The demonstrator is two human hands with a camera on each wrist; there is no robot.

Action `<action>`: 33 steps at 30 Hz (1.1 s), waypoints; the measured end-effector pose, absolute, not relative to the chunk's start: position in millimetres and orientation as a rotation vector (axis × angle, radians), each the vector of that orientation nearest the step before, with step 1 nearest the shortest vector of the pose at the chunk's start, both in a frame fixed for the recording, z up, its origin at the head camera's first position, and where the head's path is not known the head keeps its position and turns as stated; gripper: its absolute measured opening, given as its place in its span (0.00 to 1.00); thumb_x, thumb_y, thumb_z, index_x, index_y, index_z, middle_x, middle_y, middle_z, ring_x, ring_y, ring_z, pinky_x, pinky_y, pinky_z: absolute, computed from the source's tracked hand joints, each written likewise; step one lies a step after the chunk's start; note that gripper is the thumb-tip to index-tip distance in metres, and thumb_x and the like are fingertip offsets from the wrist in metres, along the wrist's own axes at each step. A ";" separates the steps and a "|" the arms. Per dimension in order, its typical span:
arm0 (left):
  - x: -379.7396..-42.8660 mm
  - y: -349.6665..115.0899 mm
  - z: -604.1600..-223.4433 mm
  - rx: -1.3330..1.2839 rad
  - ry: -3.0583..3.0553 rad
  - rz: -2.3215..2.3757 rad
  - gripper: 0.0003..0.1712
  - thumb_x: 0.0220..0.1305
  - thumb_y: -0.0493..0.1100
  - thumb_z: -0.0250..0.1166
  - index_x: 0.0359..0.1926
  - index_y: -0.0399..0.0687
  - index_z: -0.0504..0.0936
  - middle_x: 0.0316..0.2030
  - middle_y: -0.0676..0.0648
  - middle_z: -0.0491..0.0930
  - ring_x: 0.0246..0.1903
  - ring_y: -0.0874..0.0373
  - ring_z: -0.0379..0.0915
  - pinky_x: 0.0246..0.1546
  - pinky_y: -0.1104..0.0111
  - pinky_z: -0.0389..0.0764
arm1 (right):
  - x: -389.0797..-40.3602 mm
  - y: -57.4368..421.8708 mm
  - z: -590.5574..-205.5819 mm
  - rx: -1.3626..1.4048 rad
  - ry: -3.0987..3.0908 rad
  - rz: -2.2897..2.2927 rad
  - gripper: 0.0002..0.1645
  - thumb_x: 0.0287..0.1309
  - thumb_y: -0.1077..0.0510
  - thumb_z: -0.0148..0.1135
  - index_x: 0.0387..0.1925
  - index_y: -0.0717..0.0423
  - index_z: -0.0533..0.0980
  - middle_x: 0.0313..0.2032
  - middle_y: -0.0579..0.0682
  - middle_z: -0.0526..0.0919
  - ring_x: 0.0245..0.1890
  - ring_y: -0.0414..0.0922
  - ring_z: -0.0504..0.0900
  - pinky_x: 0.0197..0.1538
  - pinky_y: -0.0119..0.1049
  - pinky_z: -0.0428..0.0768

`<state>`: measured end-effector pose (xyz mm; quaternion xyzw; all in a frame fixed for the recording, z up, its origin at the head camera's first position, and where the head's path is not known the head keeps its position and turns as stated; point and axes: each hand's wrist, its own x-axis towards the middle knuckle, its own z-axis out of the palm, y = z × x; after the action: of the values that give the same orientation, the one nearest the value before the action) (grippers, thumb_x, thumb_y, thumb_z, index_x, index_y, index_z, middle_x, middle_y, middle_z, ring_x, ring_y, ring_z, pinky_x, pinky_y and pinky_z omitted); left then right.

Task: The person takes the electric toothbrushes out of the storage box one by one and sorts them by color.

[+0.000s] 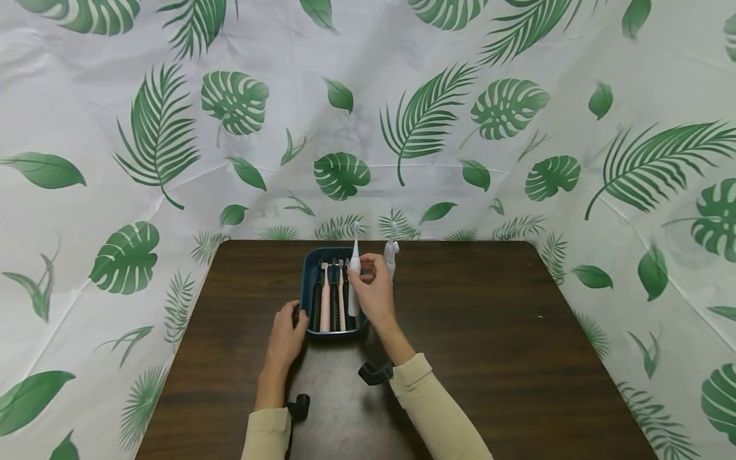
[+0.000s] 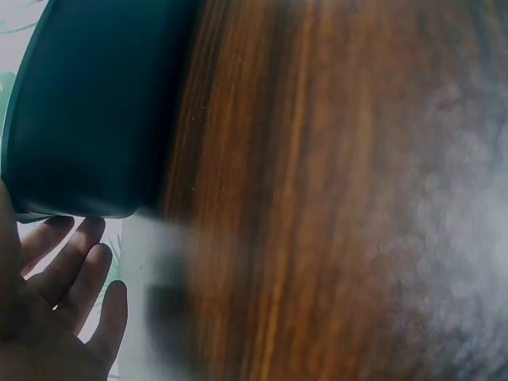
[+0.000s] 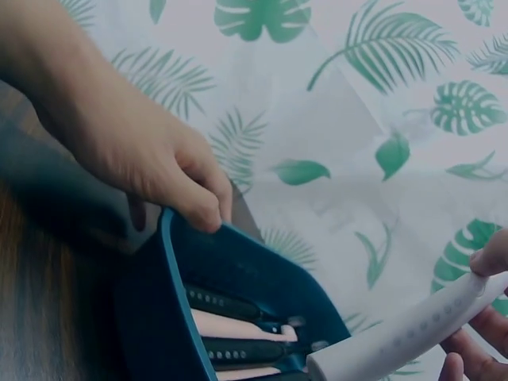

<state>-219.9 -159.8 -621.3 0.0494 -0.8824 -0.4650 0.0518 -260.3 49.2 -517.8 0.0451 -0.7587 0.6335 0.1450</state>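
Note:
My right hand (image 1: 375, 291) pinches a white electric toothbrush (image 1: 354, 300) by its handle, brush head up, over the right side of a dark blue bin (image 1: 305, 287). The handle's row of small marks shows in the right wrist view, its base overlapping the bin's edge. My left hand (image 1: 287, 335) holds the bin's left wall near the front corner, thumb at the rim. Inside lie pink electric toothbrushes (image 1: 326, 306) and black electric toothbrushes (image 1: 335, 300), side by side with heads to the back. The left wrist view shows the bin's outer wall (image 2: 95, 119) beside my fingers.
Another white electric toothbrush (image 1: 390, 255) stands upright just right of the bin, partly behind my right hand. The bin is near the back edge of the dark wooden table (image 1: 489, 338). A leaf-patterned sheet (image 1: 276, 140) hangs behind and at the sides.

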 end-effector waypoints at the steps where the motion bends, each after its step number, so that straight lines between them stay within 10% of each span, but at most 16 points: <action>1: -220.1 -160.1 -620.8 0.148 -2.690 -1.412 0.25 0.73 0.51 0.52 0.65 0.44 0.70 0.57 0.42 0.75 0.55 0.47 0.68 0.55 0.49 0.72 | -260.3 50.8 -517.3 0.123 -2.180 1.824 0.20 0.58 0.58 0.71 0.51 0.52 0.75 0.44 0.55 0.84 0.36 0.51 0.83 0.40 0.47 0.82; 27: -220.3 -161.0 -619.4 0.162 -2.705 -1.410 0.26 0.74 0.51 0.51 0.66 0.43 0.69 0.60 0.40 0.73 0.58 0.46 0.66 0.58 0.47 0.69 | -235.4 87.7 -522.4 -0.008 -2.110 1.718 0.22 0.56 0.70 0.67 0.53 0.66 0.73 0.45 0.64 0.81 0.41 0.59 0.82 0.36 0.34 0.81; 33: -220.1 -159.8 -618.5 0.159 -2.699 -1.419 0.26 0.74 0.52 0.51 0.66 0.44 0.69 0.60 0.41 0.73 0.58 0.46 0.66 0.58 0.47 0.69 | -231.1 94.6 -528.6 -0.033 -2.133 1.695 0.21 0.58 0.69 0.66 0.53 0.65 0.74 0.46 0.63 0.81 0.44 0.57 0.82 0.41 0.47 0.83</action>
<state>-220.1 -159.8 -618.5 0.0520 -0.8831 -0.4643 0.0440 -231.1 94.6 -528.6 -0.0118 -0.7659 0.6086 0.2071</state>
